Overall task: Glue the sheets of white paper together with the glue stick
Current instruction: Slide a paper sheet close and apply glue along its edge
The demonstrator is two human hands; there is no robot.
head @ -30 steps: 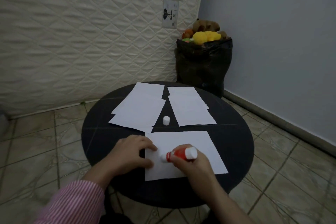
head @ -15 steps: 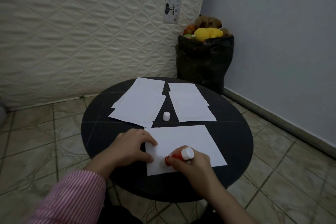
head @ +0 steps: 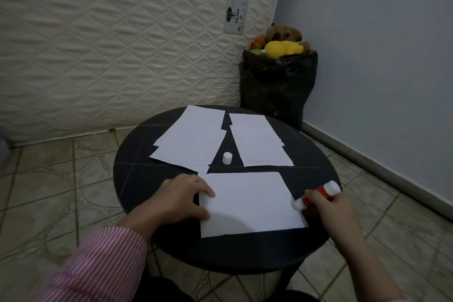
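Note:
A single white sheet (head: 250, 203) lies on the near part of the round black table (head: 137, 179). My left hand (head: 181, 200) presses down on the sheet's left edge, fingers bent over it. My right hand (head: 328, 206) grips the red glue stick (head: 318, 195), its white tip touching the sheet's right edge. Behind lie two piles of white sheets, a left pile (head: 193, 142) and a right pile (head: 259, 144). The white cap (head: 227, 157) stands between them.
A black bag (head: 277, 88) stuffed with soft toys stands in the corner behind the table. A quilted mattress (head: 117, 44) leans against the wall on the left. Tiled floor surrounds the table.
My right hand has carried the glue stick from the sheet's left part across to its right edge. My left hand stayed on the left edge.

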